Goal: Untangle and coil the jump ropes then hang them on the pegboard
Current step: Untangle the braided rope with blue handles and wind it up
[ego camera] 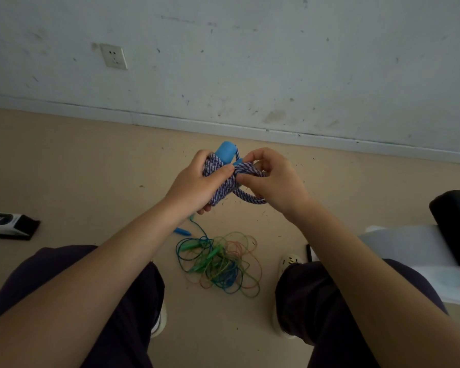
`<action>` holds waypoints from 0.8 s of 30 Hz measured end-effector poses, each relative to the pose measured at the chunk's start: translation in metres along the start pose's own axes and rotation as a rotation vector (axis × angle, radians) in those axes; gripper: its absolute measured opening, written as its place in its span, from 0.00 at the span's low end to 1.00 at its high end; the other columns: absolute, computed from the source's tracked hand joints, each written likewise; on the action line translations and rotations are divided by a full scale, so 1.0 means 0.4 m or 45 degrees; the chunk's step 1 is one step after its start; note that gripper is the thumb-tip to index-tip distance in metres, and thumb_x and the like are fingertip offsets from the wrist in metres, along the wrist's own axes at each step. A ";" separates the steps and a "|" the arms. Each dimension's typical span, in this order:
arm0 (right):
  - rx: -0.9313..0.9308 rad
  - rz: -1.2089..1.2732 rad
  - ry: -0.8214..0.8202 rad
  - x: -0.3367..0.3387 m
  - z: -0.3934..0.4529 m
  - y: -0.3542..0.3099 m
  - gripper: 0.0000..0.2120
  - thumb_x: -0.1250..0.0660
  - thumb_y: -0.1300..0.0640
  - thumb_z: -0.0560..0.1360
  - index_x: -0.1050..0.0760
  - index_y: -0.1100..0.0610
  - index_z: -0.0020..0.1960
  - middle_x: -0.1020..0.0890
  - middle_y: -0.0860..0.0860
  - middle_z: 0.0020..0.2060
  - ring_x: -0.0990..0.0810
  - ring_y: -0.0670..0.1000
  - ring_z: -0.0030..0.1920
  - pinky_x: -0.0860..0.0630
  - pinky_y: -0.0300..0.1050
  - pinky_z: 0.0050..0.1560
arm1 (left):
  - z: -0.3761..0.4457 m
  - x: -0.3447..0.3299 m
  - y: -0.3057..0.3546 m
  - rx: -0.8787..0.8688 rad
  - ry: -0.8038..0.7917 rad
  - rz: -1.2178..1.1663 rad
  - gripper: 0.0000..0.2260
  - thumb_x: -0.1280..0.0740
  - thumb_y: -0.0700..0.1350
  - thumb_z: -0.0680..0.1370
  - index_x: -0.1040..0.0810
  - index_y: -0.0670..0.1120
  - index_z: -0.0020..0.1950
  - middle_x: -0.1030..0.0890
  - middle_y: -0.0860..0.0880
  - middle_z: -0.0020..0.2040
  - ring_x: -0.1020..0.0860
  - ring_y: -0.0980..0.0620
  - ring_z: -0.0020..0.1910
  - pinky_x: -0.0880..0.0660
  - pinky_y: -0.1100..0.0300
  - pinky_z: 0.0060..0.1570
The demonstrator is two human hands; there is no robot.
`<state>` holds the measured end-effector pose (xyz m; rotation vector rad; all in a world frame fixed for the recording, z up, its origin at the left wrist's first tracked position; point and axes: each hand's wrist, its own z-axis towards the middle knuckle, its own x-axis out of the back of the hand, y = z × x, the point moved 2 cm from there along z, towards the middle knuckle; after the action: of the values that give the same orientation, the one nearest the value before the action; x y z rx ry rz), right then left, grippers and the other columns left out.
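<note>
Rope work is what I have in front of me: my left hand (pixel 194 181) grips a bundle of the braided blue-and-white jump rope (pixel 223 179), fingers wrapped round the coils with the thumb laid across them, and a blue handle (pixel 225 152) sticks up out of the top of that bundle. My right hand (pixel 271 179) pinches a strand of the same rope just beside the bundle, fingers curled on it, with one loose loop hanging below the grip. I judge this first rope to be nearly coiled and the free end is being wrapped or tucked to lock the coils, though I cannot tell how much slack is left behind my hands. Well below the bundle, on the floor (pixel 64 160) between my feet, lies the tangled pile of thin ropes (pixel 219 261), green, blue and orange strands knotted together, with a green handle showing in it and a small blue handle (pixel 182 231) at its upper left edge. That pile looks untouched, so the untangling and coiling of those ropes is still to do. No pegboard shows anywhere near the bundle, so I take it nothing has been hung yet
</note>
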<state>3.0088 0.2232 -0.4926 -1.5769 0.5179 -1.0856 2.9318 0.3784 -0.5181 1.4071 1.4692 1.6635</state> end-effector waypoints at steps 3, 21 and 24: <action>0.023 -0.040 0.050 0.008 0.003 0.002 0.10 0.26 0.61 0.72 0.23 0.57 0.51 0.22 0.52 0.35 0.27 0.48 0.30 0.28 0.48 0.35 | -0.001 0.001 0.005 -0.017 -0.019 -0.015 0.08 0.33 0.62 0.77 0.29 0.64 0.52 0.17 0.56 0.36 0.22 0.53 0.23 0.28 0.61 0.21; 0.015 0.021 -0.147 -0.002 -0.001 0.008 0.08 0.36 0.65 0.79 0.33 0.57 0.53 0.18 0.52 0.32 0.23 0.49 0.26 0.27 0.41 0.27 | 0.011 0.007 -0.007 -0.025 -0.039 0.050 0.15 0.33 0.63 0.76 0.29 0.61 0.59 0.17 0.50 0.40 0.22 0.53 0.22 0.28 0.61 0.21; 0.081 -0.221 -0.040 -0.004 0.001 0.015 0.07 0.35 0.62 0.79 0.33 0.55 0.50 0.19 0.52 0.30 0.25 0.46 0.23 0.28 0.43 0.24 | 0.007 -0.002 -0.009 -0.046 -0.051 0.073 0.15 0.33 0.63 0.77 0.30 0.60 0.59 0.17 0.50 0.38 0.22 0.53 0.22 0.28 0.61 0.21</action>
<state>3.0097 0.2227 -0.4988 -1.6028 0.3268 -1.1933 2.9338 0.3799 -0.5222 1.4668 1.3823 1.6783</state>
